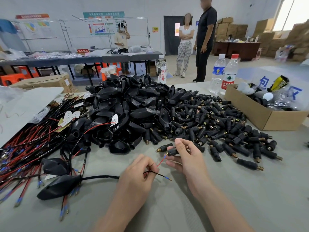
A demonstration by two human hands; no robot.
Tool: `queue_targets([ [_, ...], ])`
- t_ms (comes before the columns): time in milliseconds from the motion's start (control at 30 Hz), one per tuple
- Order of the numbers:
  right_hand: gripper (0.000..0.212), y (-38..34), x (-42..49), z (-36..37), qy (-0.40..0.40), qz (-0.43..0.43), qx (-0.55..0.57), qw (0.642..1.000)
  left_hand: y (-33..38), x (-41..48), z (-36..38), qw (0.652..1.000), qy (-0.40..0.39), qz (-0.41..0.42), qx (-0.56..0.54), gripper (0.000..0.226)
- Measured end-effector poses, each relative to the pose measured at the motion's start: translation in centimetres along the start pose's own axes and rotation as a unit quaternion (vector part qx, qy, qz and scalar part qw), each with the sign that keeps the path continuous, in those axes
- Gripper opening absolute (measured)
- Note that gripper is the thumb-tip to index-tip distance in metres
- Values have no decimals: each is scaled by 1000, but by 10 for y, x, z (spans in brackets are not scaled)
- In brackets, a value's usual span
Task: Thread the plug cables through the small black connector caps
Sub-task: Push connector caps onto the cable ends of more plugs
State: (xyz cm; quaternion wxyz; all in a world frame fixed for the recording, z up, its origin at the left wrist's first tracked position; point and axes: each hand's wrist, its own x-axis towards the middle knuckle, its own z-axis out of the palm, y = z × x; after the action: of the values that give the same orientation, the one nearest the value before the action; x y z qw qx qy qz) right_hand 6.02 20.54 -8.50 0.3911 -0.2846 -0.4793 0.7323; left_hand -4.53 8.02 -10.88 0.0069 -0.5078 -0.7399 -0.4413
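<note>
Left hand (138, 171) pinches red wire (160, 162), tip just beside cap (173, 151), which right hand (185, 158) grips, likely steadying both for entry.

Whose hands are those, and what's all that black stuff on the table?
No machine here, just a person. The camera sits on their head and looks down, so you see their own two hands. The left hand pinches a cable by its thin red wire and black wire. The right hand holds one small black cap, with the red wire's tip near its end. On the grey table lie a heap of such caps, a pile of bigger black shells and a tangle of wires.
</note>
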Motion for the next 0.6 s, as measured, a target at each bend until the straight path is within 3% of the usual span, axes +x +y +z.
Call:
queue_targets([
  [400,16,-1,0,-3,-5,-21,-21,1000,2,-1,-3,1000,-4,13,6,37],
  [600,18,-2,-2,0,-51,-20,-60,997,0,1,-1,1000,2,25,-3,41],
])
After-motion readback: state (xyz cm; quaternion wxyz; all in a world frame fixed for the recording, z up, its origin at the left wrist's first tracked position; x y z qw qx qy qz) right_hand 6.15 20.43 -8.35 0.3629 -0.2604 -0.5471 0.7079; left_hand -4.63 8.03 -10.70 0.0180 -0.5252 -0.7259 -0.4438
